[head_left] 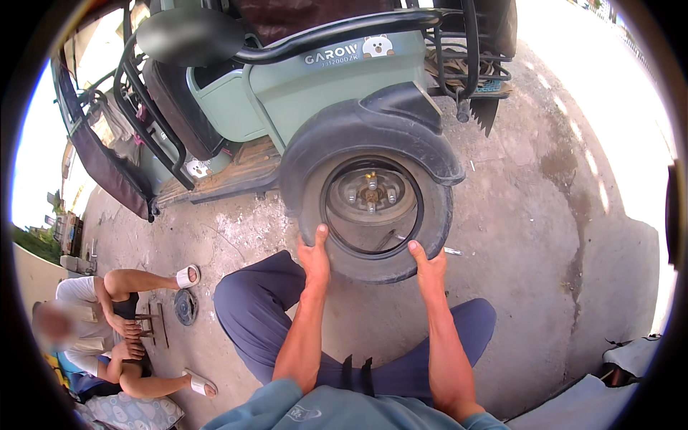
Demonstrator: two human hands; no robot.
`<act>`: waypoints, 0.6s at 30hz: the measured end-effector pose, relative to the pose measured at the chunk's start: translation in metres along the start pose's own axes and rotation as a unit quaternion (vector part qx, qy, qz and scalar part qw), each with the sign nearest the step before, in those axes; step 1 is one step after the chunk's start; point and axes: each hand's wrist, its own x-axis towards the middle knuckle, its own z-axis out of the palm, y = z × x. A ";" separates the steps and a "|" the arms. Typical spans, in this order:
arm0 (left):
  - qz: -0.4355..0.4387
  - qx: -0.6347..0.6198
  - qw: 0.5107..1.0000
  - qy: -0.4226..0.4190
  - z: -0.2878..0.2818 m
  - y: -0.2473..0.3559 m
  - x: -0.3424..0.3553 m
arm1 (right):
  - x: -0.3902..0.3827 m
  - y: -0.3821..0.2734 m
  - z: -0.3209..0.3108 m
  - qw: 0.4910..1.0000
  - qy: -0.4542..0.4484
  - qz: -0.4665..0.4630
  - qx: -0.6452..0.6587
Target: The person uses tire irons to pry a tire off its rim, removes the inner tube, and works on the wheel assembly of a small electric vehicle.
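A worn black tyre stands upright in front of me, under the black mudguard of a pale green three-wheeled vehicle. My left hand grips its lower left side, thumb on the sidewall near the inner edge. On the lower right side, my right hand grips it the same way. Both hands' other fingers are mostly hidden behind the rubber. Through the tyre's open middle I see a round wheel hub with several studs. Whether tyre and hub touch, I cannot tell.
A slim tool shows on the ground through the tyre, and a small silver piece lies right of it. At left a person sits near a dark round disc. Grey sheeting lies at lower right.
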 end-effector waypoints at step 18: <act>0.414 0.287 0.851 0.149 -0.007 0.103 0.002 | 0.110 -0.044 -0.011 0.995 -0.055 -0.067 -0.045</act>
